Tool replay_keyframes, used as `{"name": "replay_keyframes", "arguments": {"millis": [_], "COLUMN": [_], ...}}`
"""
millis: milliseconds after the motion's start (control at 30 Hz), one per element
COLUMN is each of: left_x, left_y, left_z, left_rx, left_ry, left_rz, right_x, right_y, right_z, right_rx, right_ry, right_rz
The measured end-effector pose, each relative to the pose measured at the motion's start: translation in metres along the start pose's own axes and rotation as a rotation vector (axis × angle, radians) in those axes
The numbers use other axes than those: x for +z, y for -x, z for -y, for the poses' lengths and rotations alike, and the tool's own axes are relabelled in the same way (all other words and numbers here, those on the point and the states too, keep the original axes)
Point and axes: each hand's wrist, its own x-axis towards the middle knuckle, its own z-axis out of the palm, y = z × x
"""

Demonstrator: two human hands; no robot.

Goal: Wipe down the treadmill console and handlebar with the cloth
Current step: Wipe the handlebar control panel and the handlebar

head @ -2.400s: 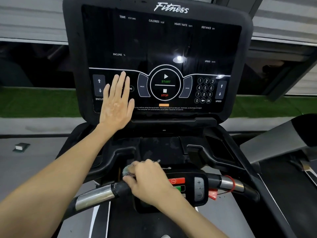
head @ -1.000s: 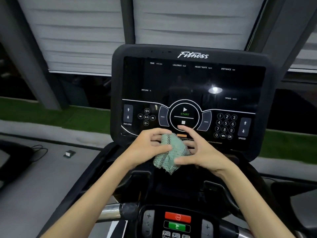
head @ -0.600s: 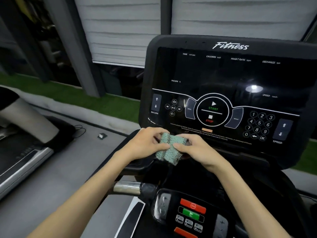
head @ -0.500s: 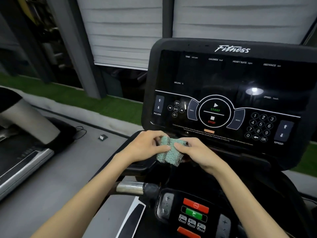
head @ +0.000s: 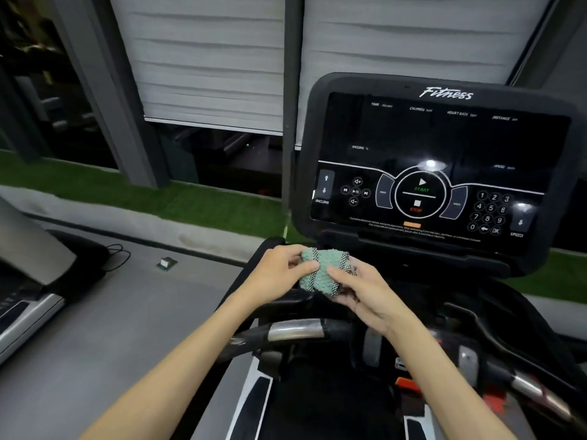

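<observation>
Head view.
- Small mint-green knitted cloth with black-and-white checked edging (head: 322, 269): folded into a pad, just below the lower left corner of the glossy black treadmill console (head: 438, 138), clear of its surface.
- Left hand (head: 276, 274), right hand (head: 362, 293): both pinch the cloth, thumbs on top, apparently squaring the fold for wiping.
- Black-and-chrome handlebar (head: 295, 328): below the console, no hand on it.
</observation>
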Motion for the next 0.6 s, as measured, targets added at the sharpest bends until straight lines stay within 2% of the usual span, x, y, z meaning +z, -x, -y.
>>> {"name": "replay_keyframes", "arguments": {"millis": [200,400,467,533,600], "left_x": [-0.027,-0.032,-0.034,-0.033,-0.029], "left_y": [0.048,0.083,0.097,0.115,0.136], "left_z": [0.053,0.094,0.111,0.135,0.162], "left_rx": [0.172,0.177,0.148,0.130,0.099], "left_ry": [-0.192,-0.280,-0.344,-0.446,-0.583], "left_rz": [-0.061,-0.042,-0.135,-0.245,-0.266], "right_x": [0.058,0.087,0.088,0.082,0.070], "right_y": [0.010,0.023,0.027,0.030,0.033], "right_z": [-0.042,-0.065,-0.066,-0.066,-0.063], "right_rx": [0.000,0.062,0.060,0.025,-0.091], "right_ry": [-0.027,-0.072,-0.052,0.034,0.287], "right_rz": [-0.115,-0.211,-0.277,-0.367,-0.464]}}
